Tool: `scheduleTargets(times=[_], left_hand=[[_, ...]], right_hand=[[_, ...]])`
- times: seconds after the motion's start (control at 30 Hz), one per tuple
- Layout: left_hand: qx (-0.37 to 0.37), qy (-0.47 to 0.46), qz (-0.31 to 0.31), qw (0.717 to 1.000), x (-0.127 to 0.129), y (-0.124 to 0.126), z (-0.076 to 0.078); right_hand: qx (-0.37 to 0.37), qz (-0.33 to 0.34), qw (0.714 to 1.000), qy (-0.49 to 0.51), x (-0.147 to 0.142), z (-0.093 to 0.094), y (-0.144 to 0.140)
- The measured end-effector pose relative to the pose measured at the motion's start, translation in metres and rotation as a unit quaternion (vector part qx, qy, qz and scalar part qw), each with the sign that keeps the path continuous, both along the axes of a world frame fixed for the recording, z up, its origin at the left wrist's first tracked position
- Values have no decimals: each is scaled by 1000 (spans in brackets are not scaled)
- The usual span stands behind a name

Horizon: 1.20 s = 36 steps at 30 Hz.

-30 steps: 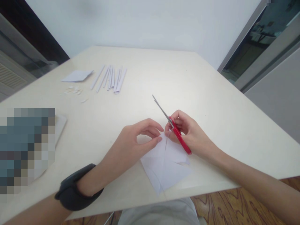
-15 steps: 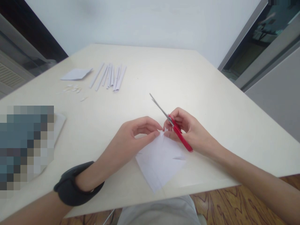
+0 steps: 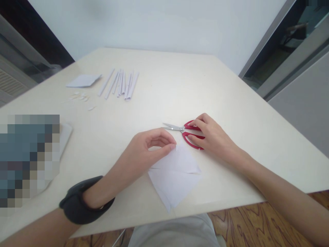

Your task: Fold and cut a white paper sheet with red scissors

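Note:
Between the thumb and fingertips of my left hand (image 3: 151, 147) is the top corner of a white square of paper (image 3: 174, 181). Slits run inward from the paper's left, right and bottom corners. My right hand (image 3: 213, 133) is on the handles of the red-handled scissors (image 3: 189, 140), thumb at the near loop and fingers over the far one. The scissors point left with their blades a little apart, just beyond the paper's top corner. Part of the handles is hidden by my right fingers.
Rolled white paper tubes (image 3: 132, 85) lie in a row at the far left of the table, beside a folded sheet of paper (image 3: 84, 81). Small white scraps (image 3: 82, 97) are scattered nearer. A blurred-out object (image 3: 28, 161) stands at the left edge, on a pale slab (image 3: 65, 137).
My right hand has let go of the paper's top corner and moved slightly right. The scissors have turned from upright-slanting to lying level, and their blades have opened. My left hand stays in place.

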<state>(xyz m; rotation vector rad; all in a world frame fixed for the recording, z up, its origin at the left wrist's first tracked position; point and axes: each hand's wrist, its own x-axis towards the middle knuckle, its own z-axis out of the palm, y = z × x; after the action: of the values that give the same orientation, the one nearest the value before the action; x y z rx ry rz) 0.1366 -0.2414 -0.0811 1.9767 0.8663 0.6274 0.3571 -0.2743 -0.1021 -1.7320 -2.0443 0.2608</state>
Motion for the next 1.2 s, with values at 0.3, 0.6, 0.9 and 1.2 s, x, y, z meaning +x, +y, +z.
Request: scheduleTargets(times=[0.3,0.6,0.9,1.2], left_hand=[[-75,-25,10,997,0,1,-4],[-88,-25,2,996,0,2,-5],[-161,-57,-10,985,2,0,-4],[-162,-66,-16,985,2,-1,-4]], right_hand=[[70,45,993,77,-13,16,-11],[67,161,976,128,-26,21,-19],[89,159,977,110,-27,15,-20],[80,153,979,105,-28,15,-20]])
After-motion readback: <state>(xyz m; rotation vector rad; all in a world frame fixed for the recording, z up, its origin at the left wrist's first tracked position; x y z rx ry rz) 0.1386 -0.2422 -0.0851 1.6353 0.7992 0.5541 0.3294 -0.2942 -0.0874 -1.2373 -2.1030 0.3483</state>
